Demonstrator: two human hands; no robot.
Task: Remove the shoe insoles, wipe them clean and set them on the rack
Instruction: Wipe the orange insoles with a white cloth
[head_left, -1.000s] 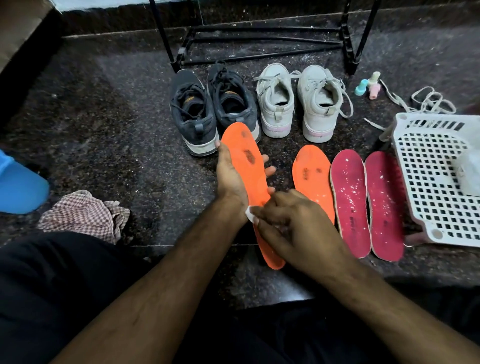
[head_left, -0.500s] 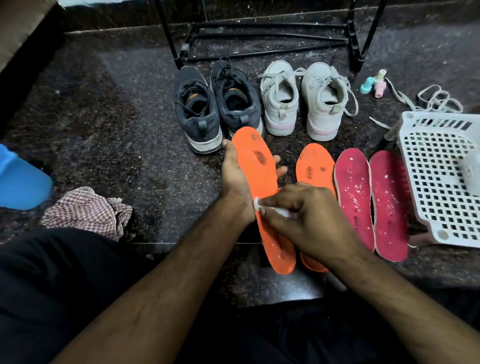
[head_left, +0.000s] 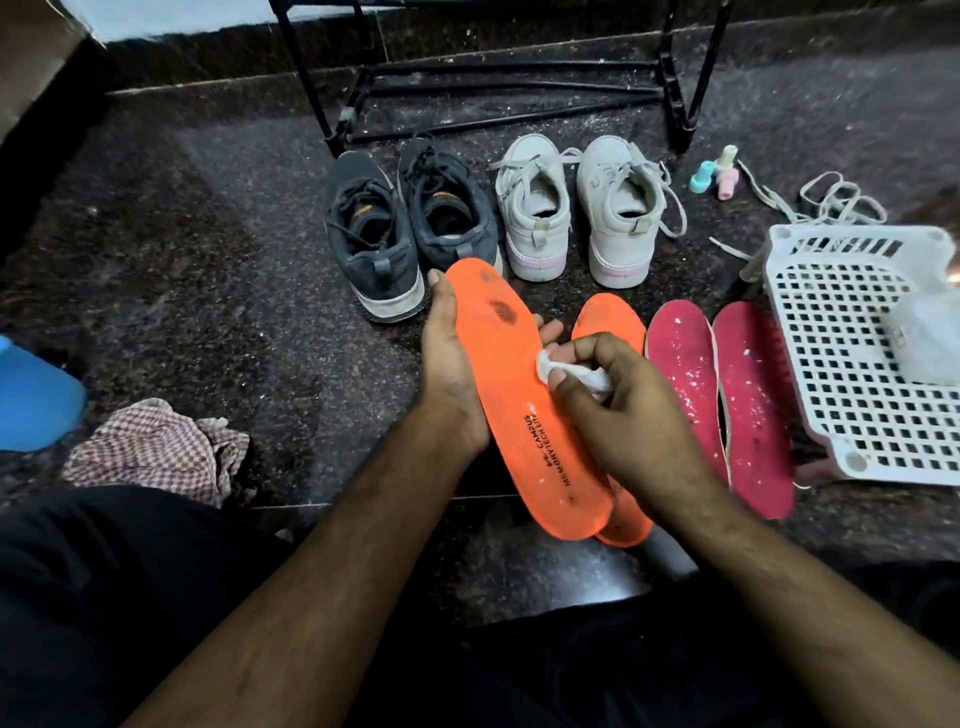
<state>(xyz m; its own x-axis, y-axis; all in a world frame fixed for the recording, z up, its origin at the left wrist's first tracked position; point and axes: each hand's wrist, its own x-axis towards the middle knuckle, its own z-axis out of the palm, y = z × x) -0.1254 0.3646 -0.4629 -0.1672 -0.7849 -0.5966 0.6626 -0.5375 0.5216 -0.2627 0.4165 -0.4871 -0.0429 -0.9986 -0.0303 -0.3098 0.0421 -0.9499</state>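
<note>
Your left hand holds the orange insole from below, above the floor; your right hand pinches a white wipe against its surface.

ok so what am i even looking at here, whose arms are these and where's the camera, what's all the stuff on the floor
There is no machine here, only a person's two bare arms. The camera is worn on their head and looks down at the hands, so there is just this one view.

The left hand holds an orange insole from underneath. The right hand pinches a small white wipe against it.

On the dark stone floor lie a second orange insole and two pink insoles speckled white. Behind them stand a dark pair of shoes and a white pair of shoes, in front of a black rack. A white basket sits at the right and a checked cloth at the left.
</note>
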